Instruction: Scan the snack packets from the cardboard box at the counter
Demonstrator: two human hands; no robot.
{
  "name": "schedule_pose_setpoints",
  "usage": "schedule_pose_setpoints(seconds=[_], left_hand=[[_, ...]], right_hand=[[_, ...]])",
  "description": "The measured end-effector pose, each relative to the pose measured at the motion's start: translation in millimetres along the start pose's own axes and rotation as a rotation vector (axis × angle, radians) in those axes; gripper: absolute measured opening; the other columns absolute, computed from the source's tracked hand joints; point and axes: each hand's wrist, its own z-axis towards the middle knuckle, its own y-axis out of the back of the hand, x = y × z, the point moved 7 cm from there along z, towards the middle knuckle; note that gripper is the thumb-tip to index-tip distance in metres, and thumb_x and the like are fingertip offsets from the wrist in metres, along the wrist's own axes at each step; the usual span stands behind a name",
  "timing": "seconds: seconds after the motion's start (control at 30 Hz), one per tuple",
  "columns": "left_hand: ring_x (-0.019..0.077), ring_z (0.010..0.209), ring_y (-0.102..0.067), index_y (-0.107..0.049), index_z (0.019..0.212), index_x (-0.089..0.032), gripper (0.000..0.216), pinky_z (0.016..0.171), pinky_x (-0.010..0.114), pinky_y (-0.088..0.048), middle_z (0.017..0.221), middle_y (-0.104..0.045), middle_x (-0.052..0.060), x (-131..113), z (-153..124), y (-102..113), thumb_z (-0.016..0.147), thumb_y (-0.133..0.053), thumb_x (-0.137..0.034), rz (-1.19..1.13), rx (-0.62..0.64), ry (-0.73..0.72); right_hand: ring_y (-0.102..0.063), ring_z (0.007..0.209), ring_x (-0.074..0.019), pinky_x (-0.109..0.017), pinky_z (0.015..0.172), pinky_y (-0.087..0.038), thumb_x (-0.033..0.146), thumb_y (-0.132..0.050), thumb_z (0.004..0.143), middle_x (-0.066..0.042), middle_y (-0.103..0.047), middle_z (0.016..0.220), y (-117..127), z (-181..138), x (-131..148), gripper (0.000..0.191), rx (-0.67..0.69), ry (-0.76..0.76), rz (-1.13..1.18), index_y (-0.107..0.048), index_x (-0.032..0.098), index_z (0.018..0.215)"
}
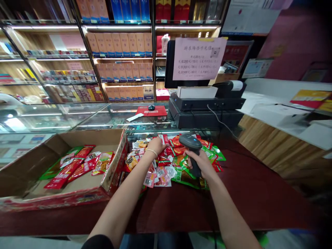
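My right hand (201,160) is wrapped round the handle of a black barcode scanner (191,141), whose head faces left over the packets. My left hand (156,146) reaches into the pile of snack packets (169,155), its thumb and fingers closed at a red snack packet (164,139); the fingertips are partly hidden. Below lie small pink and clear packets (161,175) with barcodes showing. Under the scanner is a green snack packet (185,177). To the left, an open cardboard box (121,148) holds several red and green packets (71,169).
Behind the pile is a glass counter (98,116) with a mouse (151,108) on a red mat. A monitor (169,65) bearing a paper notice stands at the back, beside a receipt printer (228,90). The dark red tabletop (249,193) extends right. Shelves of boxed goods line the wall.
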Motion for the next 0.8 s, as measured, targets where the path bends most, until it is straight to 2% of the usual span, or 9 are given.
schedule_pose_setpoints(seconds=[0.1,0.2,0.33,0.4,0.47,0.6,0.8], left_hand=[[0.0280,0.091,-0.068,-0.066,0.093,-0.014,0.032,0.074,0.030,-0.047,0.094,-0.072,0.015,3,-2,2,0.077,-0.066,-0.042,-0.109,0.024,-0.002],[0.0226,0.077,-0.067,-0.065,0.081,-0.016,0.019,0.068,0.028,-0.045,0.079,-0.071,0.008,17,-15,12,0.078,-0.064,-0.035,-0.343,-0.060,0.027],[0.0169,0.076,-0.063,-0.062,0.081,-0.017,0.018,0.070,0.025,-0.045,0.081,-0.069,0.004,46,-49,28,0.083,-0.058,-0.034,-0.680,-0.348,-0.012],[0.0162,0.081,-0.063,-0.061,0.083,-0.017,0.018,0.075,0.025,-0.045,0.084,-0.068,0.003,60,-68,30,0.086,-0.055,-0.034,-0.776,-0.488,-0.035],[0.0160,0.083,-0.063,-0.061,0.086,-0.018,0.017,0.079,0.026,-0.046,0.086,-0.069,0.003,71,-82,27,0.088,-0.054,-0.033,-0.824,-0.567,-0.033],[0.0161,0.085,-0.064,-0.063,0.088,-0.019,0.013,0.082,0.026,-0.046,0.087,-0.070,0.002,78,-97,19,0.086,-0.058,-0.031,-0.805,-0.616,-0.034],[0.0155,0.082,-0.064,-0.065,0.089,-0.020,0.012,0.078,0.025,-0.047,0.086,-0.069,0.001,77,-98,14,0.086,-0.059,-0.031,-0.797,-0.617,-0.008]], right_hand=[[-0.047,0.036,-0.0118,-0.022,0.037,-0.037,0.047,-0.070,0.078,0.001,-0.054,0.041,1,0,-3,0.030,0.003,-0.017,-0.007,-0.064,0.017,0.075],[-0.047,0.035,-0.0118,-0.022,0.037,-0.036,0.047,-0.069,0.079,0.001,-0.054,0.041,-1,0,-2,0.030,0.023,-0.025,-0.005,-0.064,0.017,0.076],[-0.047,0.036,-0.0112,-0.023,0.037,-0.035,0.045,-0.071,0.076,0.001,-0.057,0.045,-5,-2,3,0.029,0.015,0.010,0.029,-0.062,0.018,0.078],[-0.046,0.036,-0.0110,-0.023,0.038,-0.035,0.045,-0.071,0.077,0.001,-0.057,0.046,-10,-3,2,0.029,0.028,0.017,0.019,-0.062,0.017,0.078],[-0.046,0.036,-0.0110,-0.023,0.038,-0.035,0.045,-0.071,0.078,0.002,-0.055,0.043,-16,-4,0,0.029,0.061,0.019,-0.007,-0.062,0.017,0.077],[-0.044,0.035,-0.0108,-0.023,0.039,-0.035,0.046,-0.070,0.078,0.002,-0.053,0.040,-29,-6,-8,0.030,0.120,-0.006,-0.088,-0.062,0.018,0.075],[-0.044,0.034,-0.0119,-0.025,0.038,-0.036,0.052,-0.072,0.075,0.002,-0.053,0.041,-40,-9,-20,0.035,0.155,-0.091,-0.187,-0.059,0.019,0.074]])
